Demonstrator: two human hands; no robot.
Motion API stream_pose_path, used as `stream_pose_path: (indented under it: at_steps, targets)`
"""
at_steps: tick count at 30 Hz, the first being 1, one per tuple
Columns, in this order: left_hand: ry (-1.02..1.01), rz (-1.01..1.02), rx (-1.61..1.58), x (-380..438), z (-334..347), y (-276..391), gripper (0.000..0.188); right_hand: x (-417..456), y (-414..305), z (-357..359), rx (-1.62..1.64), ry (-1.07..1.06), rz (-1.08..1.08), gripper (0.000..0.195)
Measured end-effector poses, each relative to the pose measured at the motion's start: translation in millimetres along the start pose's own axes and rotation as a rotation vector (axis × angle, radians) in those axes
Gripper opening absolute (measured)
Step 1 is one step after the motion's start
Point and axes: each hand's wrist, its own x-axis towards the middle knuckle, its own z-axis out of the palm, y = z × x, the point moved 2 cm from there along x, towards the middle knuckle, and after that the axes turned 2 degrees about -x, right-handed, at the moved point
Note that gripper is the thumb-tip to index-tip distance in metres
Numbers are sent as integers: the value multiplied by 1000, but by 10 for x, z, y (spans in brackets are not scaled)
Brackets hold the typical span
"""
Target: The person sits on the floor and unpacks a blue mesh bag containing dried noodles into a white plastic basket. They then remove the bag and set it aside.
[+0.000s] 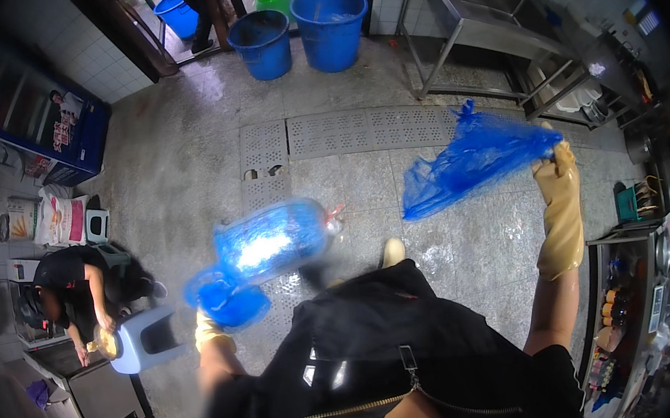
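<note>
My right hand (557,164), in a long tan rubber glove, is raised at the right and grips one end of a thin blue plastic bag (474,156). The bag spreads out to the left above the floor. At the left, my left hand (208,332), in a pale yellow glove, is at a bunched blue plastic end (229,299); its fingers are mostly hidden. A bulky, translucent blue plastic cylinder (272,236), blurred and shiny, adjoins that bunched end. A small red and clear piece (333,219) shows at its far end.
Two blue tubs (331,28) stand by the doorway, near a steel sink table (474,13). Perforated drain covers (362,129) cross the floor. At left a bent-over person (75,287) holds a bowl (107,343) beside a pale blue stool (143,342). A shelf rack (607,300) stands right.
</note>
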Motion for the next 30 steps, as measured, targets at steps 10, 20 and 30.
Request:
stream_pose_path:
  at_steps: [10, 20, 30]
  targets:
    - [323, -176, -148, 103, 667, 696, 49, 3937, -41, -457, -1000, 53, -366, 36]
    - [350, -534, -291, 149, 1268, 675, 51, 6634, -489, 2171, 28, 58, -1, 34]
    - [541, -165, -513, 1731, 785, 2840, 54, 8871, -555, 3199, -259, 25, -102, 42]
